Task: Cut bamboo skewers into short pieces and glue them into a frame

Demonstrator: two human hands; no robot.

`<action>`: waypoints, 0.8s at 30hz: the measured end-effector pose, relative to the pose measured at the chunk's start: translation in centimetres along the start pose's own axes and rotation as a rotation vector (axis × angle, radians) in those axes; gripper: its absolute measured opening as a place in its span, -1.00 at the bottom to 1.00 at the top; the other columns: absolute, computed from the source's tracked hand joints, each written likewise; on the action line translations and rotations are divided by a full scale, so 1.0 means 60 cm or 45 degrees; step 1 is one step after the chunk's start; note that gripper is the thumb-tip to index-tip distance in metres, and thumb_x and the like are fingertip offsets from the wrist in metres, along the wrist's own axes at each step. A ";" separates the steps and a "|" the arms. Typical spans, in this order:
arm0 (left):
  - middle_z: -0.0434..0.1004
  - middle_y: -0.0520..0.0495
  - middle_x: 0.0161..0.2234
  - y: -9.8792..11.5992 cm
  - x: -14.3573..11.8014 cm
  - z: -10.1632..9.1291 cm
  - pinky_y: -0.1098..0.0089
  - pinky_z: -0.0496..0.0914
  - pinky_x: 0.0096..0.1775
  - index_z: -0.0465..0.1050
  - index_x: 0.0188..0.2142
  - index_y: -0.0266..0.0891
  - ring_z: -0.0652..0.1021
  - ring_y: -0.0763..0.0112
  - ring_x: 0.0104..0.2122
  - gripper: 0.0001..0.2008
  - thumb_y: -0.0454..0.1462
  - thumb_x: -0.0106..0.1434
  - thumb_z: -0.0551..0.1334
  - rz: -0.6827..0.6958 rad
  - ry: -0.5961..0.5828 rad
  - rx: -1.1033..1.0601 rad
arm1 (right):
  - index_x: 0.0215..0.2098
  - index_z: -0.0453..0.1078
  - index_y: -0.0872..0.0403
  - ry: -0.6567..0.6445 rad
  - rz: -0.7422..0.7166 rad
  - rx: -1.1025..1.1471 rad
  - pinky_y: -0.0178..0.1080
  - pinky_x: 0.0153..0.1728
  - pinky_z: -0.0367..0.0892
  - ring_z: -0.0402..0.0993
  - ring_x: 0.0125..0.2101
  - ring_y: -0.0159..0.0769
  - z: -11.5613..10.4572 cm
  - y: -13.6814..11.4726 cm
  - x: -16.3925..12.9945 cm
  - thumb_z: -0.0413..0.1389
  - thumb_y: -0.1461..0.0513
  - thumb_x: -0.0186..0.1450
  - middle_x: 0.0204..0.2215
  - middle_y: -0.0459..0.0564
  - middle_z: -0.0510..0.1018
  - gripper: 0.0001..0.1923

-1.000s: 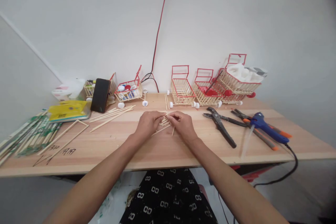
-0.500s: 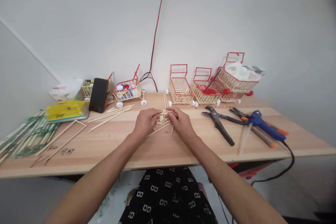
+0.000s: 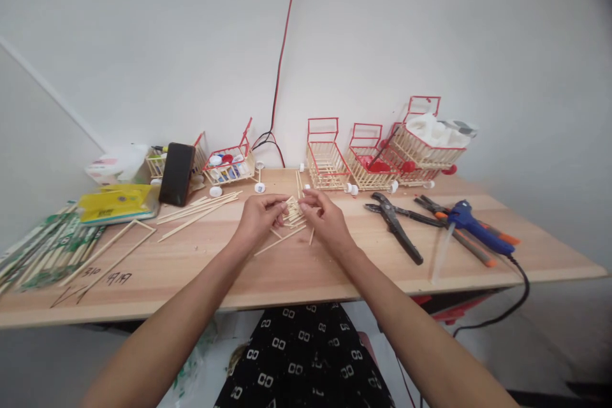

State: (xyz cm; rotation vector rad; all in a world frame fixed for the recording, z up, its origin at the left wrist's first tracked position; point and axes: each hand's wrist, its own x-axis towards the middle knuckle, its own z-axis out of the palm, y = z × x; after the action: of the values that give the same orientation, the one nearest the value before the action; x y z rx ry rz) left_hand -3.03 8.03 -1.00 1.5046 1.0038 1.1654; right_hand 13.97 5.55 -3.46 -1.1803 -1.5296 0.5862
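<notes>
In the head view, several short wooden sticks (image 3: pixel 293 215) lie in a loose bunch at the middle of the table, between my two hands. My left hand (image 3: pixel 259 219) is closed, thumb and forefinger pinching at the left side of the bunch. On the opposite side my right hand (image 3: pixel 327 219) curls its fingers in at the sticks' right ends. Fingertips partly hide which sticks each hand grips. A longer stick (image 3: pixel 280 240) lies slanted on the wood just in front of the bunch.
Small stick-built carts (image 3: pixel 327 162) line the wall. On the right lie black cutters (image 3: pixel 396 226), orange-handled pliers (image 3: pixel 468 245) and a blue glue gun (image 3: pixel 478 226). Leftward are long sticks (image 3: pixel 198 207), a bent stick frame (image 3: pixel 136 242), a phone (image 3: pixel 176 173) and a yellow packet (image 3: pixel 117 203).
My hands have drawn slightly apart, and more of the short sticks shows between them. The slanted stick in front now shows farther left. The whole view has shifted slightly.
</notes>
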 end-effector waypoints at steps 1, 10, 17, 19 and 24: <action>0.48 0.01 -0.57 0.003 0.000 0.001 0.53 0.30 -0.62 0.58 -0.23 -0.40 0.38 0.57 -0.68 -0.71 -0.29 0.04 0.28 -0.014 0.003 -0.027 | 0.01 0.33 0.05 -0.052 0.025 0.003 -0.27 -0.25 0.33 0.51 -0.24 -0.27 0.002 0.002 0.000 0.14 0.14 0.23 -0.23 0.01 0.59 -0.60; 0.49 0.01 -0.57 0.005 -0.002 0.003 0.51 0.32 -0.60 0.59 -0.24 -0.40 0.38 0.57 -0.68 -0.71 -0.30 0.03 0.28 0.016 -0.008 -0.004 | -0.40 0.45 0.07 -0.113 -0.098 -0.037 -0.33 -0.35 0.24 0.43 -0.43 -0.36 0.000 0.000 0.001 0.06 0.18 0.27 -0.48 -0.10 0.54 -0.83; 0.50 -0.01 -0.55 0.000 -0.001 0.000 0.52 0.31 -0.58 0.59 -0.21 -0.39 0.37 0.56 -0.65 -0.71 -0.29 0.09 0.25 0.129 -0.022 0.156 | -0.38 0.45 0.08 -0.092 -0.150 -0.094 -0.35 -0.40 0.19 0.36 -0.46 -0.37 -0.003 -0.002 -0.001 0.06 0.19 0.28 -0.49 -0.11 0.50 -0.83; 0.51 -0.02 -0.56 -0.003 -0.001 -0.001 0.53 0.29 -0.59 0.59 -0.20 -0.38 0.37 0.56 -0.65 -0.72 -0.29 0.11 0.24 0.168 -0.029 0.216 | -0.38 0.45 0.08 -0.086 -0.158 -0.126 -0.35 -0.41 0.18 0.36 -0.46 -0.37 -0.002 0.001 -0.001 0.06 0.20 0.28 -0.48 -0.10 0.50 -0.83; 0.52 -0.02 -0.56 -0.015 0.001 -0.005 0.53 0.27 -0.59 0.59 -0.16 -0.32 0.39 0.54 -0.66 -0.72 -0.29 0.17 0.21 0.270 -0.070 0.348 | -0.37 0.46 0.08 -0.064 -0.193 -0.192 -0.35 -0.40 0.18 0.35 -0.44 -0.36 -0.002 0.009 -0.001 0.07 0.22 0.28 -0.48 -0.10 0.50 -0.85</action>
State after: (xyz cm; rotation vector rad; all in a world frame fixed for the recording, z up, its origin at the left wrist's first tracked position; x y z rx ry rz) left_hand -3.33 8.32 -1.83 1.8872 1.0152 1.1603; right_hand 14.29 5.69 -3.91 -1.1574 -1.7130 0.4079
